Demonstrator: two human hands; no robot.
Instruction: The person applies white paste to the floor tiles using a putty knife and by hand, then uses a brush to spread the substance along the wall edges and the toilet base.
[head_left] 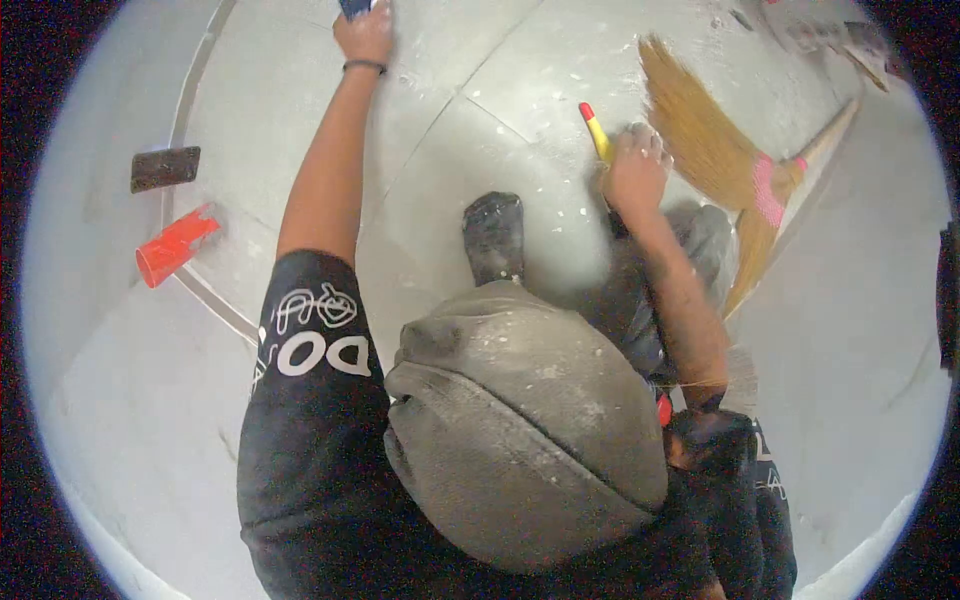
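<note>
My left hand (365, 38) reaches far forward to the top edge of the view, its fingers closed round a dark blue object (354, 8) that is mostly cut off by the frame. A black band circles that wrist. Over by my knee, my right hand (638, 168) is wrapped round a tool with a yellow handle (598, 135) tipped in red. The handle sticks out forward from the fist; the tool's other end is hidden. White dust coats the fingers of this hand. Beneath both hands spreads the pale tiled floor (430, 200), speckled with white crumbs.
A straw broom (705, 130) with pink binding lies right of my right hand. To the left are a dark rectangular block (165, 170) and a red cylindrical container (178, 246) with whitish smears. My dusty foot (494, 235) and grey-clad knee (530, 400) fill the middle.
</note>
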